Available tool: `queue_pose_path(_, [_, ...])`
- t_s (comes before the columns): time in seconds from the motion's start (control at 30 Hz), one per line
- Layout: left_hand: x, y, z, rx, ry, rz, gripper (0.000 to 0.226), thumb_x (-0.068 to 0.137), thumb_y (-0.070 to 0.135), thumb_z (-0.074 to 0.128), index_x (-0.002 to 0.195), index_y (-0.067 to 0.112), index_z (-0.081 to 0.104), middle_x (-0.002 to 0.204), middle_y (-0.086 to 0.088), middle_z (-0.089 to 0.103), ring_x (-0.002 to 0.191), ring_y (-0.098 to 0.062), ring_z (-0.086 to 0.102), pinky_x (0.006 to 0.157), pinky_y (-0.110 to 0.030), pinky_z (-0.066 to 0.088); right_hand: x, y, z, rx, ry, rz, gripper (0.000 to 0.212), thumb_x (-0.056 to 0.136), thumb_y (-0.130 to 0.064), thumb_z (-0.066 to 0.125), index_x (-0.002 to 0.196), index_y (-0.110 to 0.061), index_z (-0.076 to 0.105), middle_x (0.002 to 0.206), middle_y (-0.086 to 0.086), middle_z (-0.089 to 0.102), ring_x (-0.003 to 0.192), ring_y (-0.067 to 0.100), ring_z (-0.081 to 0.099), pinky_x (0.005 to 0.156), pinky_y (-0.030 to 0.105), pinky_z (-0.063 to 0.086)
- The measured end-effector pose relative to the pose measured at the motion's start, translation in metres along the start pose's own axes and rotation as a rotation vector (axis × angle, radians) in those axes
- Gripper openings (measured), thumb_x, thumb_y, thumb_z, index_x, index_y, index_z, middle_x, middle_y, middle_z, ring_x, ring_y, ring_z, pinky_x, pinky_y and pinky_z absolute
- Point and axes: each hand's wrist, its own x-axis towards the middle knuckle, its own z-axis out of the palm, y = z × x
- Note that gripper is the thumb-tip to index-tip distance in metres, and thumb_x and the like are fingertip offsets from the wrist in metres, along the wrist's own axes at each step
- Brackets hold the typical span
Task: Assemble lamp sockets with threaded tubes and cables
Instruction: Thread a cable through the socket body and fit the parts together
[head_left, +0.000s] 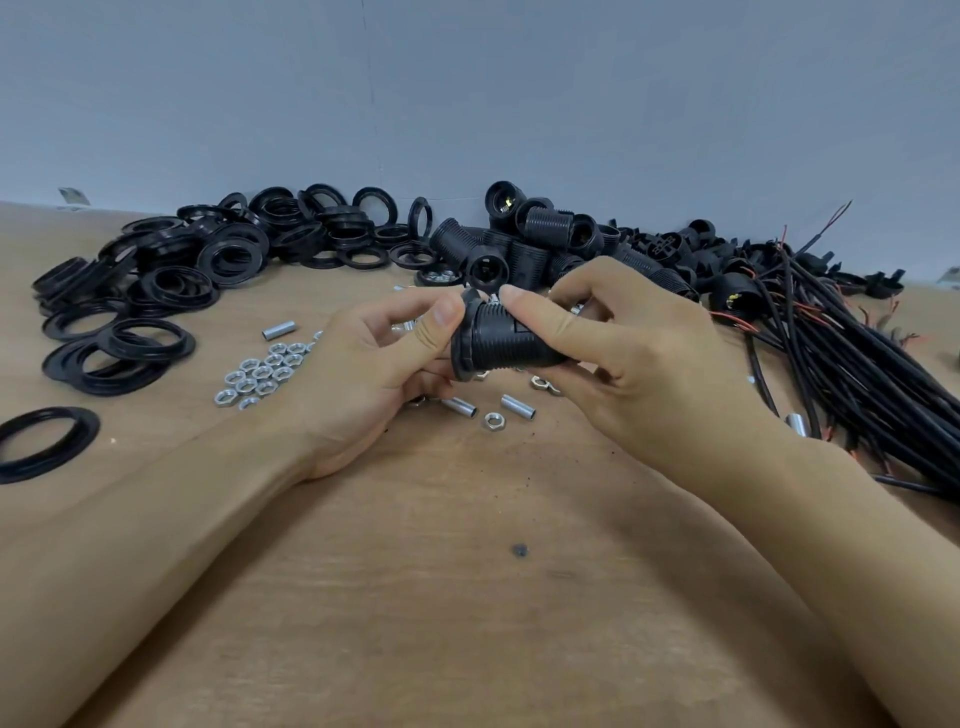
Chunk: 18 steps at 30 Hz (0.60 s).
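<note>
Above the middle of the wooden table (467, 597) I hold a black threaded lamp socket (501, 340) on its side. A black ring (464, 338) sits on its left end. My left hand (374, 374) pinches that ring between thumb and fingers. My right hand (623, 353) grips the socket body from the right, thumb on top. Short silver threaded tubes (517, 407) and loose hex nuts (260, 376) lie on the table under and left of my hands. A bundle of black cables (852, 364) with red wire ends lies at the right.
A large heap of black rings (171, 280) covers the left and back of the table. One ring (44, 441) lies alone near the left edge. More black sockets (540, 239) are piled against the grey wall (467, 93) at the back.
</note>
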Motion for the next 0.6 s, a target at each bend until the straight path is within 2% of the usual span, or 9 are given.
queue_pose_path(0.1, [-0.0006, -0.0001, -0.0007, 0.015, 0.006, -0.012, 0.038, 0.081, 0.050, 0.069, 0.096, 0.016, 0.075, 0.077, -0.006, 0.070, 0.068, -0.015, 0.061, 0.060, -0.024, 0.052, 0.0007, -0.0015, -0.0019, -0.001, -0.031, 0.001, 0.044, 0.084, -0.015, 0.077, 0.126, -0.014, 0.066, 0.097, 0.013, 0.063, 0.066, 0.027, 0.058, 0.049, 0.040, 0.053])
queue_pose_path(0.2, [-0.0004, 0.0008, -0.0007, 0.026, 0.022, -0.029, 0.042, 0.074, 0.054, 0.068, 0.087, 0.016, 0.079, 0.080, -0.018, 0.064, 0.070, -0.021, 0.058, 0.059, -0.024, 0.053, 0.0019, -0.0035, -0.0019, -0.028, -0.071, -0.009, 0.046, 0.082, -0.014, 0.079, 0.126, -0.011, 0.066, 0.093, 0.015, 0.063, 0.060, 0.030, 0.058, 0.048, 0.038, 0.052])
queue_pose_path(0.33, [-0.0004, 0.0036, -0.0018, 0.030, -0.001, -0.055, 0.052, 0.072, 0.054, 0.067, 0.098, 0.009, 0.076, 0.088, -0.028, 0.069, 0.074, -0.025, 0.062, 0.063, -0.028, 0.055, 0.0022, -0.0076, -0.0030, -0.100, -0.049, -0.050, 0.045, 0.083, -0.010, 0.074, 0.126, -0.007, 0.065, 0.093, 0.019, 0.062, 0.060, 0.035, 0.059, 0.046, 0.039, 0.051])
queue_pose_path(0.43, [-0.0002, 0.0034, -0.0048, -0.030, -0.036, -0.042, 0.047, 0.078, 0.045, 0.069, 0.109, 0.009, 0.071, 0.096, -0.016, 0.074, 0.083, -0.021, 0.068, 0.075, -0.031, 0.058, 0.0042, -0.0091, -0.0034, -0.071, 0.007, -0.020, 0.043, 0.083, -0.010, 0.073, 0.125, -0.009, 0.066, 0.093, 0.018, 0.063, 0.063, 0.034, 0.060, 0.049, 0.040, 0.052])
queue_pose_path(0.5, [-0.0010, 0.0040, -0.0064, -0.087, -0.076, 0.000, 0.041, 0.081, 0.030, 0.075, 0.117, 0.012, 0.067, 0.105, -0.008, 0.074, 0.097, -0.019, 0.070, 0.082, -0.029, 0.057, 0.0046, -0.0081, -0.0032, 0.044, -0.026, 0.053, 0.045, 0.082, -0.020, 0.075, 0.124, -0.008, 0.066, 0.088, 0.014, 0.064, 0.066, 0.030, 0.060, 0.057, 0.040, 0.053])
queue_pose_path(0.6, [-0.0019, 0.0073, -0.0081, -0.094, -0.144, 0.027, 0.049, 0.074, 0.013, 0.078, 0.121, 0.017, 0.065, 0.116, -0.006, 0.072, 0.110, -0.021, 0.068, 0.087, -0.027, 0.055, 0.0054, -0.0041, -0.0069, 0.159, -0.102, 0.148, 0.048, 0.081, -0.033, 0.075, 0.123, -0.010, 0.067, 0.079, 0.006, 0.065, 0.068, 0.022, 0.058, 0.064, 0.036, 0.049])
